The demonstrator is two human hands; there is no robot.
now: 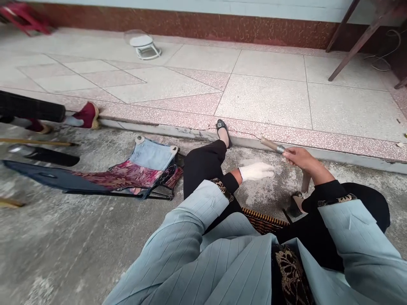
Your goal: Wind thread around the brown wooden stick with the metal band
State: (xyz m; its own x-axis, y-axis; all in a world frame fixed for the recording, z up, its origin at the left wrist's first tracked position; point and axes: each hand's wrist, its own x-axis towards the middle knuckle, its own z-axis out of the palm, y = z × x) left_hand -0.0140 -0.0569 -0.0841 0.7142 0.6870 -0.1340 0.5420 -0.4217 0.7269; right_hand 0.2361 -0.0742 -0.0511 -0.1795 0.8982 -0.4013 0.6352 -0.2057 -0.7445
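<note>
I sit low over a concrete floor [63,245] with my legs in black trousers stretched ahead. My right hand [300,159] is closed round a wooden-handled tool [272,145] with a metal collar, held just above the ground. My left hand [257,171] wears a white knit glove. It reaches toward the floor between my legs, fingers extended and close together; whether it holds anything cannot be seen. The two hands are a short gap apart. My black flat shoes [222,126] rest near the step's edge.
A folding stool with patched denim and floral fabric [140,169] lies on its side at the left. Another person's legs and red shoe [87,115] lie at far left, by dark long tools [47,156]. A raised tiled step [254,97] runs behind, with a white stand [144,45].
</note>
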